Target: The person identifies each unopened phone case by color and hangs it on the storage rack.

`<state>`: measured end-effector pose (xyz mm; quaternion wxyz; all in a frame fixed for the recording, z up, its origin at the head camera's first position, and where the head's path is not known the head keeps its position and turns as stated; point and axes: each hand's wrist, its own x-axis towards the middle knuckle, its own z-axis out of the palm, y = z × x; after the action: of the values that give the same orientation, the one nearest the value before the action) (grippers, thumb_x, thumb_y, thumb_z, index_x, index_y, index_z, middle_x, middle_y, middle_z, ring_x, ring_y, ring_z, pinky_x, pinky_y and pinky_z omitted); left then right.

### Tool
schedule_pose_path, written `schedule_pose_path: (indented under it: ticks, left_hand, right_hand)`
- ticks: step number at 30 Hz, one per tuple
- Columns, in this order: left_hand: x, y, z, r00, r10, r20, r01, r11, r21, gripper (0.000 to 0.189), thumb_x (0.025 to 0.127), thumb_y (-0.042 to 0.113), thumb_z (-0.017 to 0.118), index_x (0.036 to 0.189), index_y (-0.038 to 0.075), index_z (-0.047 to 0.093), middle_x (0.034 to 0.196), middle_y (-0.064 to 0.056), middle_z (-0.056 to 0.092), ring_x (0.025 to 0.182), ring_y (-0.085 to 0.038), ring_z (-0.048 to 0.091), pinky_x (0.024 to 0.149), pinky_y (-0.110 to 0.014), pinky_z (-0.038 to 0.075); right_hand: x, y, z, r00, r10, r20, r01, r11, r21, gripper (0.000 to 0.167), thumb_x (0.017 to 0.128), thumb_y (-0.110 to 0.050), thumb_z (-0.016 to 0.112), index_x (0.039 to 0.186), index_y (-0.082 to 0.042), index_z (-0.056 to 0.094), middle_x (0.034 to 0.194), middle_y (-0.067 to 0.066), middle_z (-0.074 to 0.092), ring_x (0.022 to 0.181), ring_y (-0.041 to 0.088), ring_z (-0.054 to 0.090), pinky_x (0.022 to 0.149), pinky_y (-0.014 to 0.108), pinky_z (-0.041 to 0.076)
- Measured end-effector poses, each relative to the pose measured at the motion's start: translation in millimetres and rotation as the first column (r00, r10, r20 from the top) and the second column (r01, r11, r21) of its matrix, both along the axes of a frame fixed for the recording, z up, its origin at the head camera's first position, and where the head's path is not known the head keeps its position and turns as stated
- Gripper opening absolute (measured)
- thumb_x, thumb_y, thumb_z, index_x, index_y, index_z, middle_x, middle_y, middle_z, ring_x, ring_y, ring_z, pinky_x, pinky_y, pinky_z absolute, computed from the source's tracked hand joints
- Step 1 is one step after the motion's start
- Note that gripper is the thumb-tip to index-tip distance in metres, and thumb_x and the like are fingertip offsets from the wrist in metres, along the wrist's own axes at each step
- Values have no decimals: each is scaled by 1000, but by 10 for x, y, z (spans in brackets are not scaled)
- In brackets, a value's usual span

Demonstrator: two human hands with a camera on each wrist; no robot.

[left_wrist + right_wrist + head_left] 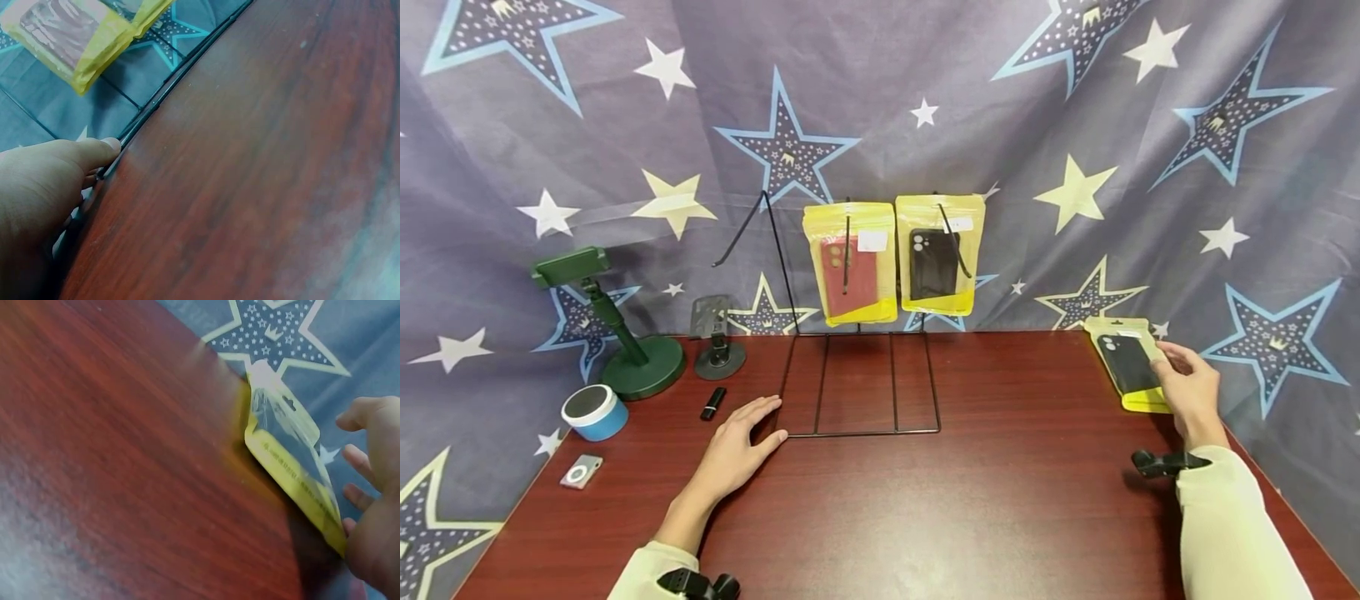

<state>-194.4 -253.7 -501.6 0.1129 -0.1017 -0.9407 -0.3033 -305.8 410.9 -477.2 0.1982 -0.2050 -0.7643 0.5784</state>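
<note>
A black wire display rack (pixel 859 433) stands on the table, with my left hand (pixel 737 446) resting at the left front corner of its base. In the left wrist view, the thumb (pixel 103 150) touches the base wire. Two yellow pouches hang from the rack's hooks: one with a red phone case (pixel 853 279), one with a black phone case (pixel 934 267). At the far right lies another yellow pouch with a black phone case (pixel 1126 362). My right hand (pixel 1191 387) is at that pouch's right edge, fingers spread and loosely bent in the right wrist view, not gripping it.
On the left stand a green phone stand (pixel 643 367), a small dark stand (pixel 720 358) and a blue-and-white round speaker (pixel 597 414). Near them lie a black USB stick (pixel 713 403) and a small silver player (pixel 582 472). A star-patterned curtain (pixel 880 50) hangs behind the table.
</note>
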Motion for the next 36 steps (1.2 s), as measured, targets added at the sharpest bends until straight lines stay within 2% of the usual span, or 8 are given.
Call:
schedule_pose_path:
  ticks: [4, 7, 9, 13, 17, 25, 31, 36]
  left_hand:
    - [-6, 1, -4, 1000, -2, -1, 2, 1000, 1, 58, 96, 26, 75, 147, 5, 57, 153, -21, 53, 145, -43, 46, 114, -66, 39]
    - [-8, -2, -2, 1000, -1, 5, 1, 1000, -2, 58, 96, 27, 74, 147, 5, 57, 154, -21, 53, 145, -43, 46, 114, -66, 38]
    - [-12, -5, 0, 1000, 0, 7, 0, 1000, -4, 58, 97, 27, 74, 147, 5, 57, 154, -21, 53, 145, -43, 46, 114, -66, 38]
    - [-18, -14, -2, 1000, 4, 5, -4, 1000, -5, 58, 96, 28, 74, 147, 5, 57, 154, -21, 53, 145, -43, 46, 114, -66, 39]
    - [-19, -16, -12, 1000, 5, 6, -5, 1000, -8, 58, 96, 29, 74, 147, 6, 57, 154, -21, 53, 145, -43, 46, 114, -65, 39]
    - [-14, -16, -19, 1000, 4, 10, -4, 1000, -5, 58, 96, 29, 74, 147, 6, 57, 154, -20, 53, 145, -43, 46, 114, -66, 39]
    - [-20, -23, -21, 1000, 5, 5, -5, 1000, -6, 59, 96, 29, 74, 147, 7, 57, 154, -21, 53, 145, -43, 46, 113, -66, 39]
    - [-24, -20, -36, 1000, 4, 4, -3, 1000, -11, 58, 96, 29, 74, 147, 6, 58, 153, -21, 53, 144, -43, 47, 113, -66, 39]
  right_hand:
    - [17, 50, -68, 999, 27, 46, -32, 993, 112, 47, 96, -11, 64, 144, -10, 62, 113, -17, 68, 99, -7, 56, 78, 1, 41]
    - [26, 77, -89, 994, 48, 94, -69, 968, 240, 51, 97, -16, 66, 147, -9, 59, 128, 1, 67, 95, -6, 52, 76, 4, 40]
    - [33, 91, -86, 989, 55, 138, -96, 944, 315, 54, 97, -22, 67, 149, -11, 56, 138, 14, 63, 99, 4, 55, 77, 10, 40]
    - [46, 113, -49, 967, 89, 238, -177, 908, 380, 62, 99, -37, 65, 154, -16, 47, 156, 26, 47, 134, 43, 50, 105, 42, 45]
    - [46, 119, -25, 944, 125, 307, -239, 898, 369, 68, 100, -46, 62, 158, -17, 40, 162, 30, 35, 148, 59, 26, 120, 67, 26]
    - [18, 92, -13, 918, 135, 372, -297, 856, 423, 62, 102, -44, 59, 155, -14, 47, 157, 33, 41, 139, 64, 28, 106, 72, 24]
    - [-8, 59, -21, 916, 153, 370, -297, 879, 373, 53, 103, -35, 57, 149, -8, 54, 159, 32, 37, 146, 57, 29, 110, 76, 13]
    - [19, 25, -79, 946, 146, 288, -251, 894, 371, 48, 102, -25, 59, 146, -4, 57, 157, 32, 43, 147, 52, 35, 118, 71, 15]
